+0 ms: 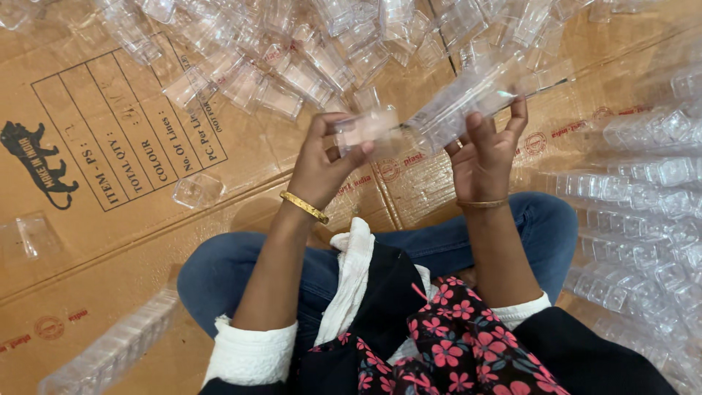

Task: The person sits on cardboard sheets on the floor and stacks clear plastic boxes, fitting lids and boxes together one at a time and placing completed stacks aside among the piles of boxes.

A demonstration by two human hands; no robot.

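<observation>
My left hand (322, 164) grips a single clear plastic box (368, 129) between thumb and fingers, held up in front of me. My right hand (486, 150) holds a long nested stack of clear plastic boxes (475, 99), which slants up to the right. The single box's end meets the lower left end of the stack. Both wrists wear a gold bangle. I sit cross-legged in blue jeans on flattened brown cardboard (110, 241).
A loose heap of clear boxes (292, 51) spreads across the cardboard ahead. Rows of nested stacks (643, 219) lie at the right. Another stack (110, 351) lies at the lower left, and single boxes (197, 190) sit on the left cardboard.
</observation>
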